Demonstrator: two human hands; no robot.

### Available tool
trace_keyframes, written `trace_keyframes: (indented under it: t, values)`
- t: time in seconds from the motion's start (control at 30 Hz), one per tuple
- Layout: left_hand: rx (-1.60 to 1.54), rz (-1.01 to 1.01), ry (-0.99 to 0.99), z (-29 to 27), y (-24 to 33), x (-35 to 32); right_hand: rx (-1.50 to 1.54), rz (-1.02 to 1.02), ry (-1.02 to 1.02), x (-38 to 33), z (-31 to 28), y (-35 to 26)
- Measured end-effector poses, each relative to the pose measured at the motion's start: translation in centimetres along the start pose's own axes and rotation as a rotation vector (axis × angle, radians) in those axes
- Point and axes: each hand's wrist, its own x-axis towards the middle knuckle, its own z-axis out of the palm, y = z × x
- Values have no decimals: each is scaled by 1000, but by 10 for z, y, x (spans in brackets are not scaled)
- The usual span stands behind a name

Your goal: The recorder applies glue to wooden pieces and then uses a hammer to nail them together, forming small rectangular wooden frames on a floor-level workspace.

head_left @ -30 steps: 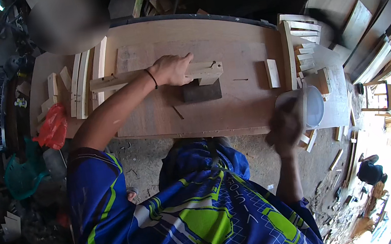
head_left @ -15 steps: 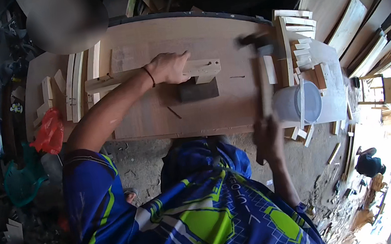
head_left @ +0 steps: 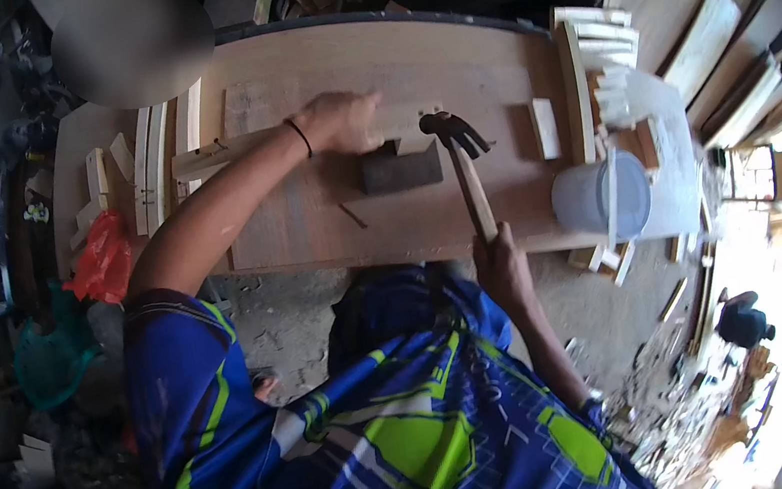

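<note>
My right hand (head_left: 502, 263) is wrapped around the wooden handle of a claw hammer (head_left: 475, 193). The dark hammer head is at the right end of a pale wooden batten (head_left: 221, 154), which lies crosswise on the worktable; whether they touch I cannot tell. My left hand (head_left: 342, 122) grips the batten near its middle, its far side hidden by the fingers. Under the batten's right part are a short pale wood piece (head_left: 414, 144) and a dark rectangular block (head_left: 400, 170). A loose nail (head_left: 353, 215) lies on the board nearer to me.
The worktable (head_left: 310, 241) also carries a translucent bucket (head_left: 577, 201) with a slat across it and stacked wood pieces (head_left: 575, 95) at the right. More battens (head_left: 159, 168) and a red plastic bag (head_left: 100, 258) are at the left. Planks (head_left: 713, 29) lean at the far right.
My right hand has swung the hammer left and its head has come over to the batten's right end. My left hand stays on the batten.
</note>
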Motion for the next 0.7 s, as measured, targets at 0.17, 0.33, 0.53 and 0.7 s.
trace_keyframes:
  t: [0.17, 0.33, 0.53, 0.7]
  values:
    - [-53, -86, 11, -6, 4, -1, -8, 66, 94, -8, -13, 28]
    - [-670, -184, 269, 20, -31, -18, -114, 112, 224, 56, 40, 110]
    - [-1642, -497, 839, -8, -5, -42, -383, -272, 406, 130, 45, 134]
    - [-1850, -686, 898, 24, 4, -65, 1243, 112, -371, 148, 1, 51]
